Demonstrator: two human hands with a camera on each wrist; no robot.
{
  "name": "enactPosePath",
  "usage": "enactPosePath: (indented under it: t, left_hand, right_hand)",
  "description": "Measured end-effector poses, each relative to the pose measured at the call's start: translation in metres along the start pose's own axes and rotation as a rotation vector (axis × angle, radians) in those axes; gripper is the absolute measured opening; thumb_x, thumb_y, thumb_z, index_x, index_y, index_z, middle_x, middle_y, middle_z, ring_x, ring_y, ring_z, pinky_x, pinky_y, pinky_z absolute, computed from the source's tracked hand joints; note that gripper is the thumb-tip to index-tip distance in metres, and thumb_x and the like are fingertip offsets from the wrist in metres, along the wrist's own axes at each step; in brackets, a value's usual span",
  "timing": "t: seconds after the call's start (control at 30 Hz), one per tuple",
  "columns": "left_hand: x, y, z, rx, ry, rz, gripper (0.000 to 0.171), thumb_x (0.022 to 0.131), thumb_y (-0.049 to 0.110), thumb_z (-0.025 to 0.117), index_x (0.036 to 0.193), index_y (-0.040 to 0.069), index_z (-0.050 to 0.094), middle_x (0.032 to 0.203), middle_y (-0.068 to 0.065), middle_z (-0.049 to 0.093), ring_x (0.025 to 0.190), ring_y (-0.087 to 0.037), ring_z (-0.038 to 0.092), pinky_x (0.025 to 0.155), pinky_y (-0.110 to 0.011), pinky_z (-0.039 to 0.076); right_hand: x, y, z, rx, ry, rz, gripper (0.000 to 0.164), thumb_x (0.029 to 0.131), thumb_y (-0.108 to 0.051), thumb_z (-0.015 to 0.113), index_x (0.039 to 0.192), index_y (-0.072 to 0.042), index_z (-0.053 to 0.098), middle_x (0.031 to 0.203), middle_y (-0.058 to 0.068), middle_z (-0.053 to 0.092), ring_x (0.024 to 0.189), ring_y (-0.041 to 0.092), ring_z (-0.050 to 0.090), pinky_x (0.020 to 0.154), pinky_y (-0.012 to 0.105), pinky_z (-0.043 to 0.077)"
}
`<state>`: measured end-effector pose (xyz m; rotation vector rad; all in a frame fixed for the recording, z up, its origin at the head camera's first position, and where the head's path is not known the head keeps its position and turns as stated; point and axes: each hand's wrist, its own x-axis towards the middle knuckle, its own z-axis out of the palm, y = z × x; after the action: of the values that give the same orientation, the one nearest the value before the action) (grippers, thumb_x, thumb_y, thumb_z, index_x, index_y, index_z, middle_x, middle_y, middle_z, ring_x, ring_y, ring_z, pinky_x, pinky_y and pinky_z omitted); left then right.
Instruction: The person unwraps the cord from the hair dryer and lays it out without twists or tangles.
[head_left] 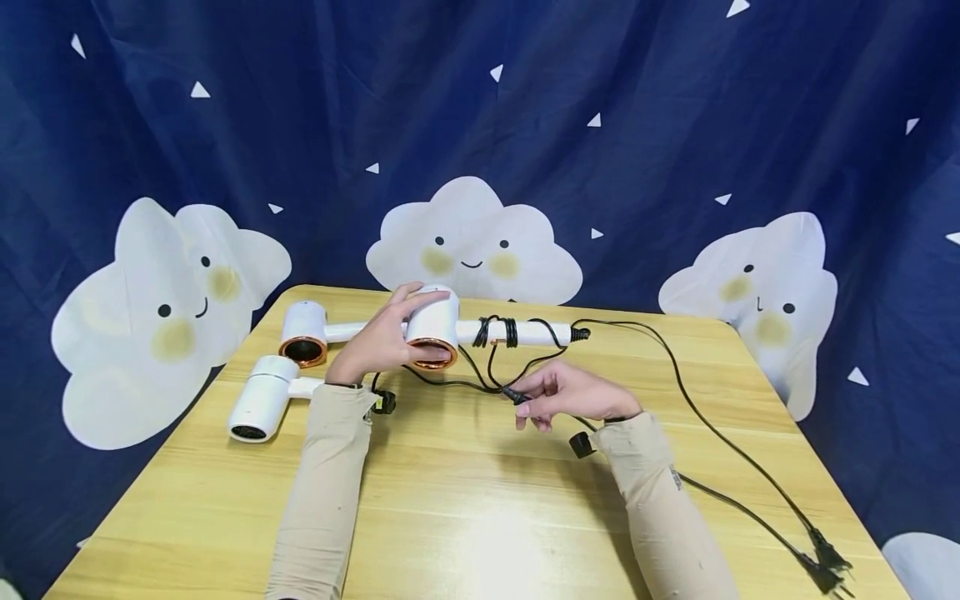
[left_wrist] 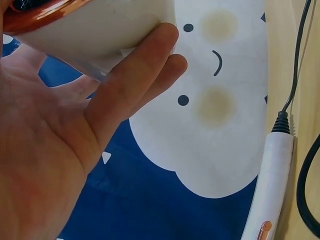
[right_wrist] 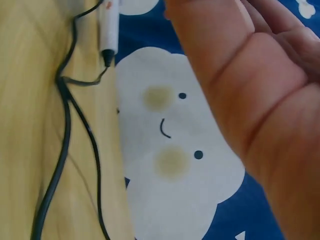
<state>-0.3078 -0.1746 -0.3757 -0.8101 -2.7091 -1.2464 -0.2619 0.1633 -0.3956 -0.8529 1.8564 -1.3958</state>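
My left hand point(head_left: 386, 333) grips the head of a white hair dryer point(head_left: 438, 308) with a copper rim, thumb across the front opening and fingers behind. Its handle point(head_left: 543, 334) stretches to the right, wound with black cord. Close up in the left wrist view, the dryer's white barrel point(left_wrist: 115, 35) rests against my fingers. Below the handle, my right hand point(head_left: 573, 393) pinches the thick black end of a power cord point(head_left: 516, 396) between thumb and fingertips. In the right wrist view this end is hidden behind my hand point(right_wrist: 250, 100).
Two more white hair dryers lie on the left: one copper-rimmed point(head_left: 304, 323), one plain point(head_left: 262, 400). A black plug point(head_left: 385, 402) sits by the left cuff, another point(head_left: 581, 445) by the right sleeve. Cords run to two-pin plugs point(head_left: 825, 554) at the table's point(head_left: 420, 517) right corner.
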Motion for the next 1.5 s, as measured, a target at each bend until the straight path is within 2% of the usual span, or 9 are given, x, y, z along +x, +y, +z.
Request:
enactPosePath:
  t: [0.27,0.5,0.63,0.87,1.0,1.17,1.27,1.37,1.5]
  left_hand:
    - [0.0,-0.003,-0.001,-0.011,0.004,0.02,0.092,0.071,0.033,0.097,0.151,0.033,0.052,0.167,-0.013,0.025,0.139,-0.042,0.044,0.112,-0.062,0.042]
    - [-0.001,-0.004,-0.001,-0.022,0.003,0.037,0.092,0.071,0.031,0.097,0.151,0.032,0.053,0.167,-0.013,0.026,0.14,-0.042,0.044,0.112,-0.062,0.041]
    - [-0.002,-0.003,-0.001,-0.018,-0.003,0.037,0.092,0.071,0.031,0.097,0.151,0.031,0.053,0.167,-0.013,0.025,0.142,-0.042,0.042,0.113,-0.062,0.041]
    - [-0.004,-0.002,-0.002,-0.029,-0.011,0.026,0.092,0.07,0.031,0.098,0.151,0.032,0.053,0.168,-0.011,0.024,0.145,-0.042,0.039,0.114,-0.063,0.04]
    - [-0.005,-0.002,-0.001,-0.033,-0.017,0.028,0.092,0.07,0.032,0.098,0.151,0.033,0.053,0.169,-0.011,0.024,0.147,-0.042,0.038,0.114,-0.063,0.04]
    - [-0.004,-0.001,-0.001,-0.043,-0.026,0.033,0.093,0.069,0.034,0.098,0.151,0.034,0.053,0.169,-0.01,0.023,0.147,-0.042,0.038,0.113,-0.063,0.04]
    - [-0.003,0.0,-0.001,-0.049,-0.034,0.046,0.094,0.069,0.035,0.098,0.151,0.033,0.053,0.169,-0.01,0.025,0.146,-0.041,0.038,0.113,-0.063,0.041]
    - [-0.001,0.0,0.0,-0.057,-0.049,0.06,0.094,0.068,0.035,0.099,0.151,0.033,0.053,0.168,-0.009,0.026,0.144,-0.039,0.04,0.112,-0.062,0.043]
    - [0.0,0.001,0.001,-0.065,-0.068,0.068,0.095,0.069,0.034,0.098,0.151,0.033,0.052,0.167,-0.007,0.027,0.143,-0.038,0.042,0.111,-0.059,0.044]
  right_hand:
    - [0.008,0.021,-0.001,-0.053,-0.062,-0.015,0.037,0.104,-0.012,0.061,0.129,0.015,0.063,0.101,0.039,0.069,0.067,0.008,0.063,0.061,0.03,0.058]
    - [0.011,0.038,-0.005,0.049,-0.012,0.055,0.04,0.109,-0.012,0.049,0.137,0.017,0.055,0.113,0.042,0.066,0.072,0.012,0.064,0.066,0.026,0.057]
    - [0.011,0.046,-0.009,0.081,0.081,0.132,0.044,0.108,-0.009,0.051,0.146,0.013,0.048,0.113,0.031,0.072,0.076,0.011,0.063,0.07,0.022,0.055]
    - [0.01,0.056,-0.016,0.207,0.316,0.212,0.042,0.107,-0.011,0.054,0.143,0.01,0.051,0.098,0.006,0.07,0.074,0.007,0.057,0.067,0.019,0.05]
    - [0.008,0.057,-0.022,0.374,0.444,0.175,0.033,0.109,-0.01,0.049,0.135,0.008,0.056,0.092,0.001,0.066,0.069,0.005,0.056,0.063,0.018,0.047]
    - [0.002,0.058,-0.03,0.552,0.591,0.087,0.018,0.109,-0.004,0.043,0.118,0.004,0.056,0.085,0.002,0.069,0.068,0.004,0.059,0.065,0.016,0.051]
    - [-0.002,0.056,-0.034,0.626,0.665,0.037,0.021,0.106,0.004,0.041,0.11,-0.001,0.06,0.081,0.001,0.068,0.068,0.004,0.059,0.067,0.016,0.054]
    - [-0.004,0.052,-0.037,0.687,0.734,0.006,0.025,0.108,-0.002,0.045,0.103,-0.009,0.069,0.081,-0.001,0.064,0.064,0.004,0.056,0.063,0.016,0.052]
    - [-0.007,0.044,-0.042,0.734,0.763,-0.02,0.024,0.108,-0.023,0.055,0.098,-0.015,0.075,0.086,-0.002,0.066,0.062,0.004,0.058,0.059,0.015,0.05]
